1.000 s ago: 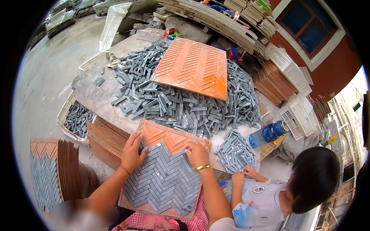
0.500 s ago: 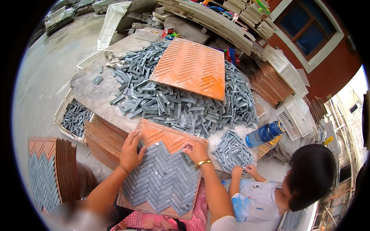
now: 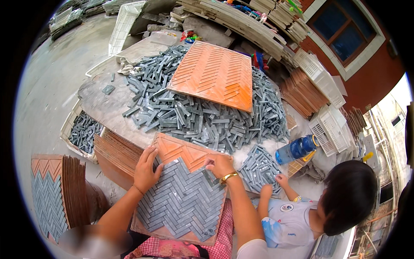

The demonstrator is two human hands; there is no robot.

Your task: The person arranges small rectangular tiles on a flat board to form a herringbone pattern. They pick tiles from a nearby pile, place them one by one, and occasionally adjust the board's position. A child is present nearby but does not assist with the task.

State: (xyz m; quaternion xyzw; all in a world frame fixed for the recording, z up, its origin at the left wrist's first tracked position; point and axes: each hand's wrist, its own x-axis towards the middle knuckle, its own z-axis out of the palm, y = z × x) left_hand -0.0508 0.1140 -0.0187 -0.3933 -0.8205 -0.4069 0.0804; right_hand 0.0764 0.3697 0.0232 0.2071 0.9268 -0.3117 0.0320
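Note:
An orange tray [image 3: 174,151] with a raised zigzag pattern lies tilted on my lap, mostly filled with grey stone strips [image 3: 181,198] in a herringbone layout. Bare orange zigzag slots show along its far edge. My left hand [image 3: 147,170] rests at the tray's left edge, fingers apart, holding nothing. Over the tray's upper right, my right hand [image 3: 220,166] has its fingers bent and pinched together. A darker strip lies right beneath its fingertips. What the pinch holds, if anything, is hidden.
Ahead, a second orange tray [image 3: 213,73] lies on a big heap of loose strips [image 3: 189,116]. Stacked trays [image 3: 116,157] stand at left. To the right are a blue bottle [image 3: 297,149] and another person [image 3: 289,220], whose hands touch a small strip pile [image 3: 256,168].
My right hand has shifted very slightly over the same spot; my left hand stays put. The other person's hands have moved a little apart at the small pile.

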